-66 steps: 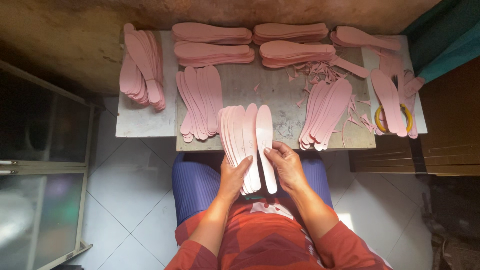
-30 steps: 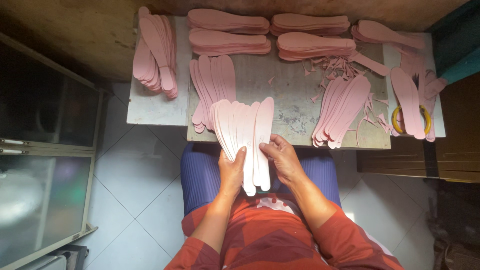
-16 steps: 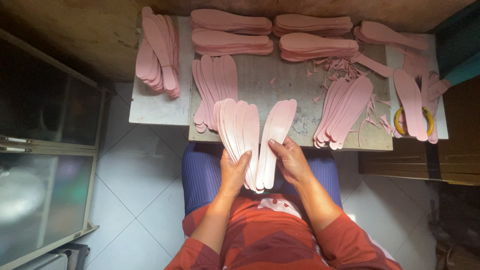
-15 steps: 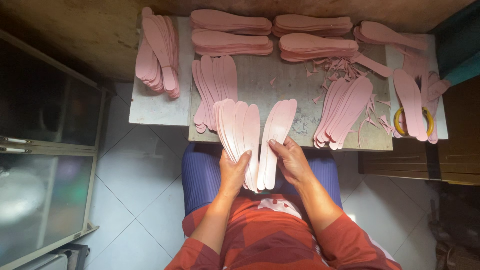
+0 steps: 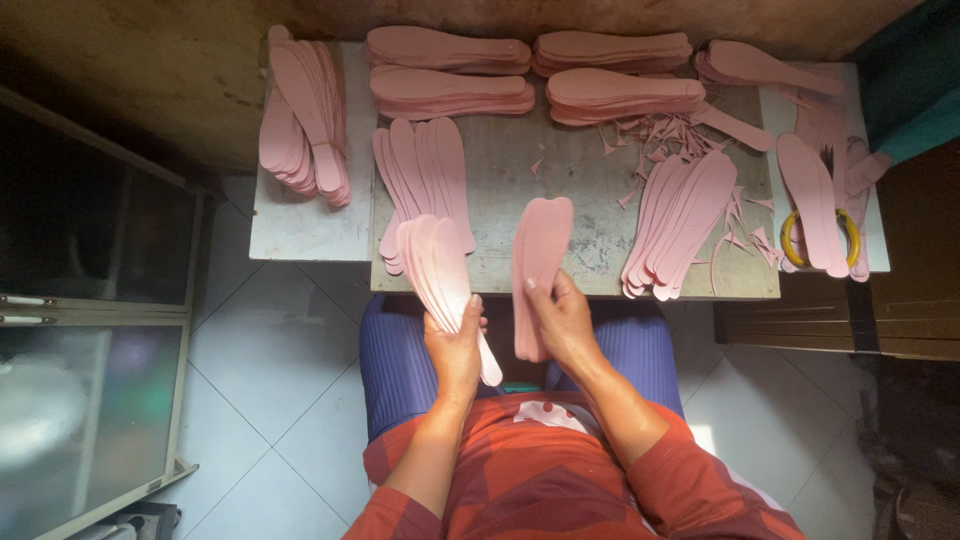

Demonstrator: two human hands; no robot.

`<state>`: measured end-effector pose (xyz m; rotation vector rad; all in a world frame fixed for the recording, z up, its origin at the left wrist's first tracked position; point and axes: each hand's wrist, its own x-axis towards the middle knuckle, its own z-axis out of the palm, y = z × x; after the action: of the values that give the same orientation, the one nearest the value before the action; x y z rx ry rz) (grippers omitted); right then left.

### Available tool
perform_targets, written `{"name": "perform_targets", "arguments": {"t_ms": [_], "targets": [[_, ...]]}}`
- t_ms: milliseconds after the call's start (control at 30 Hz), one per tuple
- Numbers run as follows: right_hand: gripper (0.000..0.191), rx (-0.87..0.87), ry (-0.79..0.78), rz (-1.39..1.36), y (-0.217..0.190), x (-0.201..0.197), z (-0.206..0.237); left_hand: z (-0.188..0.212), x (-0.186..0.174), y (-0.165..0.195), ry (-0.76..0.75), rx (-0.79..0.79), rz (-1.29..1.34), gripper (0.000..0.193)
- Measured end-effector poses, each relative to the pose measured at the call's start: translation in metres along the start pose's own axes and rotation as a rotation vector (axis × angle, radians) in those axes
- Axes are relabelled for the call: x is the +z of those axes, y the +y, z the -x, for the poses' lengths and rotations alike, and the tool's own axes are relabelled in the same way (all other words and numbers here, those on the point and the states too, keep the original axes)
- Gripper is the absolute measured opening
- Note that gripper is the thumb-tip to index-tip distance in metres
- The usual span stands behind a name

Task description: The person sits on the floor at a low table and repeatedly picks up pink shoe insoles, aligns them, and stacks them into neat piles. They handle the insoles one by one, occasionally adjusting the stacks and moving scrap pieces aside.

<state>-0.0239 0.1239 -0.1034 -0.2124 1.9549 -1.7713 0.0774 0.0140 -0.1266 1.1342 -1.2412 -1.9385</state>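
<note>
My left hand (image 5: 455, 345) grips a fanned stack of pink sole-shaped cutouts (image 5: 435, 270) over my lap, tips pointing toward the table. My right hand (image 5: 560, 315) holds a smaller stack of pink cutouts (image 5: 540, 260) apart from the first, slightly to the right, with a gap between the two bundles. Both bundles overlap the near edge of the grey worktable (image 5: 520, 170). My legs in blue striped trousers are under them.
More pink cutouts lie on the table: a fanned pile at the middle left (image 5: 420, 175), one at the right (image 5: 680, 225), stacks along the back (image 5: 450, 50) and a heap on the white side surface (image 5: 300, 110). Pink scraps (image 5: 660, 135), a yellow ring (image 5: 820, 240). A glass cabinet (image 5: 90, 330) stands left.
The single fan held by both hands has split: my right hand pulled a few cutouts away to the right, while my left hand kept the rest.
</note>
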Motion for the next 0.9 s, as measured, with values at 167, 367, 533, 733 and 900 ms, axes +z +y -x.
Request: {"name": "perform_targets", "arguments": {"t_ms": [167,367,533,733,900], "targets": [[0.022,-0.511,0.141,-0.134,-0.004,-0.018,-0.034,-0.013,-0.014,0.009,0.105,0.147,0.053,0.030],[0.025,-0.165,0.125,0.259,-0.007,0.001,-0.049,-0.005,-0.013,0.009,0.051,0.084,0.065,0.030],[0.062,-0.272,0.134,0.619,-0.021,0.023,-0.064,-0.006,-0.013,0.007,0.079,0.148,0.047,0.031],[0.067,-0.108,0.003,0.808,-0.038,0.075,-0.075,-0.010,-0.017,0.008,0.132,0.193,0.087,0.032],[0.066,-0.054,-0.103,0.858,-0.045,0.101,-0.068,-0.013,-0.022,0.008,0.144,0.184,0.063,0.032]]}}
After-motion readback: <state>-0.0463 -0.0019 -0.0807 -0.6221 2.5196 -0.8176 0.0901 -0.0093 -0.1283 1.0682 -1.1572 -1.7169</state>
